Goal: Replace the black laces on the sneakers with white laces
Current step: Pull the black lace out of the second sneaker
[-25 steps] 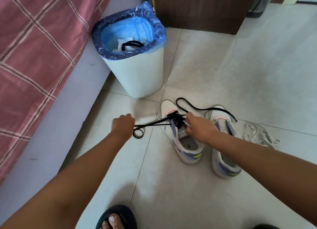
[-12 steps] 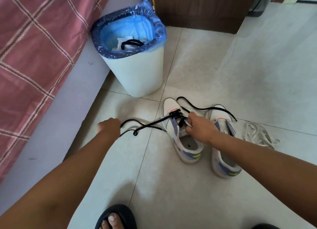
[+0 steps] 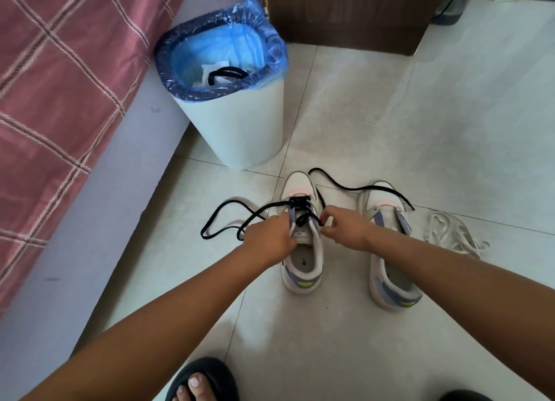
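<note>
The left sneaker (image 3: 301,244) stands on the tiled floor (image 3: 390,115) right in front of you, toe pointing away toward the bin, with the black lace (image 3: 228,217) still threaded through its lowest eyelets near the toe. The loose part of that lace loops out over the floor to the left of the shoe, and its other end trails right, across the toe of the right sneaker (image 3: 390,250), which stands just beside the first and shows no lacing.

Your left hand (image 3: 270,240) sits against the left edge of the laced sneaker's opening, fingers curled around the lace and the shoe's upper edge by the tongue. Your right hand (image 3: 345,228) is at the opposite edge, thumb and forefinger pinching the black lace where it crosses the tongue; the other fingers are folded in. Both forearms reach forward and converge on the shoe, wrists low.

The white laces (image 3: 453,235) lie in a loose heap on the floor just right of the right sneaker, untouched. Beyond the shoes stands a white bin (image 3: 240,130) with a blue liner; something black and looped lies in it. A pink checked bedcover (image 3: 60,85) hangs on the left. Your sandalled foot (image 3: 201,382) shows at the bottom edge.
</note>
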The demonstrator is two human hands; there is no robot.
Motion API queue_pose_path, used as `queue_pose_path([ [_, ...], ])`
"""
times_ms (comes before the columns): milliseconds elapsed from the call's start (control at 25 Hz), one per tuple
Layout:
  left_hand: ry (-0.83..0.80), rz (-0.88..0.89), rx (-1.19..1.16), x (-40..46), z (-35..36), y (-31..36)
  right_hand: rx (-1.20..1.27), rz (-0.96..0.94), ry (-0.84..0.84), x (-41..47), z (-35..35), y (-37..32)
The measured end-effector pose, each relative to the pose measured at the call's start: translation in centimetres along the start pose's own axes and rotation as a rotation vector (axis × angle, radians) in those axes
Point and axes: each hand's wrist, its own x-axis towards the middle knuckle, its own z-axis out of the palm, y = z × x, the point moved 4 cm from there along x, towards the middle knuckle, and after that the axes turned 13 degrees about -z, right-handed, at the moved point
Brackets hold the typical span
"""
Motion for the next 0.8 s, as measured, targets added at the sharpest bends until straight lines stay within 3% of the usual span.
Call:
queue_pose_path([
  [120, -0.027, 0.032, -0.025, 0.9, -0.2, -1.1, 0.000, -0.012, -0.028, 0.5, 0.6, -0.1],
  [240, 0.065, 0.062, 0.093, 1.0, -0.9, -2.0, -0.092, -0.041, -0.002, 1.1, -1.0, -0.5],
  [320, 0.190, 0.094, 0.235, 0.7, -1.1, -2.0, -0.103, -0.118, 0.236, 1.5, -3.7, -2.1],
  [440, 0.435, 0.178, 0.177, 0.0, -1.9, -1.4, -0.029, -0.340, 0.546, 1.3, -6.3, -5.6],
  [480, 0.494, 0.209, 0.117, -0.3, -2.2, -1.4, -0.020, -0.379, 0.553, 1.3, -6.2, -6.2],
  [560, 0.451, 0.219, 0.017, -0.8, -2.0, -1.4, -0.015, -0.339, 0.481, 1.2, -4.6, -5.9],
  [680, 0.386, 0.132, 0.027, -1.5, -0.5, -2.0, -0.017, -0.126, 0.313, 0.8, -0.5, -3.9],
  [800, 0.313, 0.108, 0.053, -2.2, 0.6, -2.2, 0.141, 0.057, 0.297, 0.4, 2.5, -3.3],
])
